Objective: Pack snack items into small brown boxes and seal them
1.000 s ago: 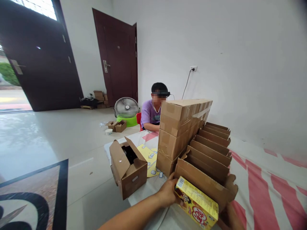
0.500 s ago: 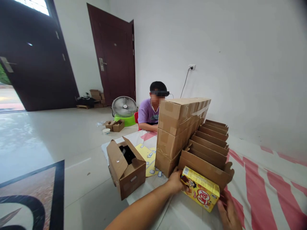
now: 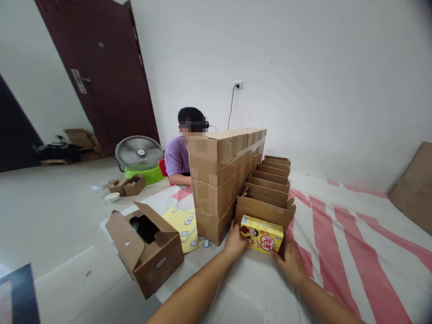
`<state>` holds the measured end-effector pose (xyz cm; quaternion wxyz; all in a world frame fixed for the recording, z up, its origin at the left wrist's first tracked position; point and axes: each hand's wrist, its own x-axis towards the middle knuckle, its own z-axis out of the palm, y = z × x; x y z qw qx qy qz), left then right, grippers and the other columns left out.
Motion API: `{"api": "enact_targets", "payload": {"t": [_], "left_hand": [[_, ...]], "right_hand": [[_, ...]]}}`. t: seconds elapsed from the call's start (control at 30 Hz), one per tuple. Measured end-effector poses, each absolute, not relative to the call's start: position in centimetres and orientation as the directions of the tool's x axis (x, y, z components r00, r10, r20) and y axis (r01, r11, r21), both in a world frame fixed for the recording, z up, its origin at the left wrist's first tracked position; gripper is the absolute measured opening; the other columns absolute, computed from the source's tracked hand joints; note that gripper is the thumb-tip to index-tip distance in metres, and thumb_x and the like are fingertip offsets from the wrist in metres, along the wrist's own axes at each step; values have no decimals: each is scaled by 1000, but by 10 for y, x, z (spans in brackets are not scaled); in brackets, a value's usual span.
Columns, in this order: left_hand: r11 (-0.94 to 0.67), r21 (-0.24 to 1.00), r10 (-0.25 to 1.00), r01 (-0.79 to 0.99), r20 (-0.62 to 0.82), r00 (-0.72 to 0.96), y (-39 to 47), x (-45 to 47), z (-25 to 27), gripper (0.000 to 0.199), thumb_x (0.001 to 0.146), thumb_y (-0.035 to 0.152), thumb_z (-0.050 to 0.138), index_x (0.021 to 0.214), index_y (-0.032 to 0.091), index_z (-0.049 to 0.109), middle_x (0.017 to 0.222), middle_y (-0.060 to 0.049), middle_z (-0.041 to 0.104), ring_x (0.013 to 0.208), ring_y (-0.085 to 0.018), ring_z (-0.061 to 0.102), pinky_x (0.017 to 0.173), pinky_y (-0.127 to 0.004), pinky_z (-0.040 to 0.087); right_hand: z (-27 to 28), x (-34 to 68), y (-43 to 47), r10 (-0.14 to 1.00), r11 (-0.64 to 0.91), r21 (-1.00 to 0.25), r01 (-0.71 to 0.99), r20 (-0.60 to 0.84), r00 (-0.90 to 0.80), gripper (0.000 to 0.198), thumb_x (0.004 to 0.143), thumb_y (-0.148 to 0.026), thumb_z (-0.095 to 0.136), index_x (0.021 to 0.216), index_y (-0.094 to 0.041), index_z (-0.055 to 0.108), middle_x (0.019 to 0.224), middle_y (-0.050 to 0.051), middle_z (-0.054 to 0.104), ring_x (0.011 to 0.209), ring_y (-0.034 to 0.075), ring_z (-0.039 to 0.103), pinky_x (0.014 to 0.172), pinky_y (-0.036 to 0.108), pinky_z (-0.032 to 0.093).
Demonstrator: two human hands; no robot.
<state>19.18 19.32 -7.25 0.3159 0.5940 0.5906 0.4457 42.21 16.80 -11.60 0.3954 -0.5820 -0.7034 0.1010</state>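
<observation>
Both hands clamp a yellow box (image 3: 261, 233) at its ends, left hand (image 3: 234, 243) and right hand (image 3: 289, 261), just before a row of open cartons (image 3: 266, 198) on a red-striped sheet (image 3: 337, 238); a seated person (image 3: 178, 155) works beyond stacked cartons (image 3: 219, 180).

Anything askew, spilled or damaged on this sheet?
Little stands out. The open carton at the sheet's left edge sits skewed, flaps splayed. Yellow sticker sheets lie loose beside the stack. Both hands hold the yellow box level.
</observation>
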Motion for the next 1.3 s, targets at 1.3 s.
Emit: {"api": "enact_targets", "payload": {"t": [1.3], "left_hand": [[-461,362,884,810,269,383,178,213,-89,48,86,24,49,134,22,53,145,-10,50,136,-29,41,114,-49,28]], "right_hand": [[-88,405,139,920,310,-299,902,333,-206,16,87,-24,53,100,-19,60,110,10,62,106,26,53,93,38,40]]}}
